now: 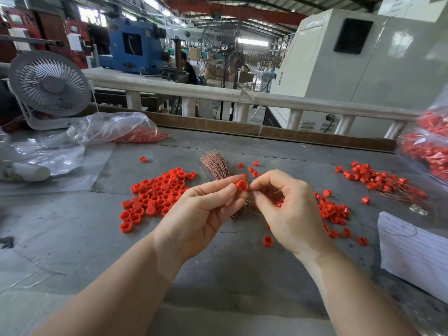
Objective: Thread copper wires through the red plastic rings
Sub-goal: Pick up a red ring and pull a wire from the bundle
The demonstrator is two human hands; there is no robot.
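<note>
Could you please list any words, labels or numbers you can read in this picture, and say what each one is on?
None can be read.
White paper pad: faint handwriting, too blurred to read.
Red panels at the back: white sheets, too small to read.
Blue machine: a small plate, illegible.

Red rings (155, 192), copper wires (216, 163) (pinkish), grey table (218, 275), white fan (49, 84).

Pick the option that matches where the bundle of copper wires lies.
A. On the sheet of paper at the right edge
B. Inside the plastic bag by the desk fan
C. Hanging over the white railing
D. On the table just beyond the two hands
D: the bundle of copper wires lies on the grey table, fanning out just beyond the left hand and right hand, between the piles of red rings.
</note>
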